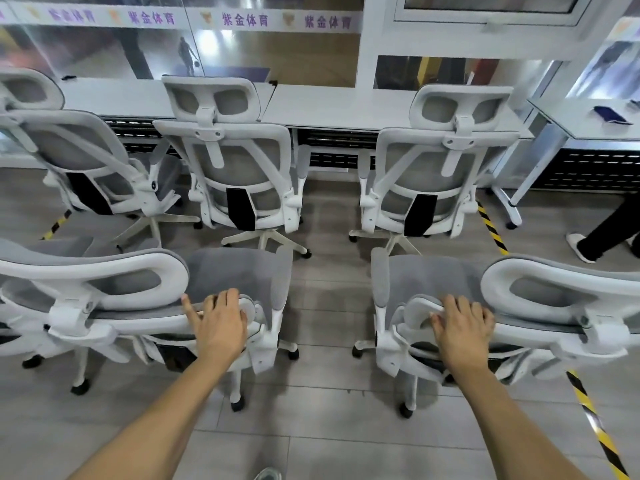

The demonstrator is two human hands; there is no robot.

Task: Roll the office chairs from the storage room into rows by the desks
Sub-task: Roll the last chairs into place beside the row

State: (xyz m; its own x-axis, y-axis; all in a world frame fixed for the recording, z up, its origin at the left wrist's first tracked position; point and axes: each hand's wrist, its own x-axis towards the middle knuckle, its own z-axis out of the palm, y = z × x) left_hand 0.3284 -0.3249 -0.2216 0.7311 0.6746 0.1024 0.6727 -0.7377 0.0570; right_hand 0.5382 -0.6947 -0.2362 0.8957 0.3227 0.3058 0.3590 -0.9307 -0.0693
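Observation:
Two white-framed, grey-mesh office chairs stand in front of me, side by side with a gap of floor between them. My left hand point(218, 318) grips the top edge of the left chair's backrest point(138, 320). My right hand point(462, 323) grips the top edge of the right chair's backrest point(540, 320). Ahead, three more chairs of the same kind form a row facing the white desks point(339, 105): one at the left point(79, 157), one in the middle point(235, 168), one at the right point(429, 168).
Yellow-and-black floor tape runs at the right point(595, 424) and far left point(57, 225). A person's leg and shoe point(585, 247) show at the right edge. A second desk point(588, 123) stands at the right with a dark object on it. Glass partitions back the desks.

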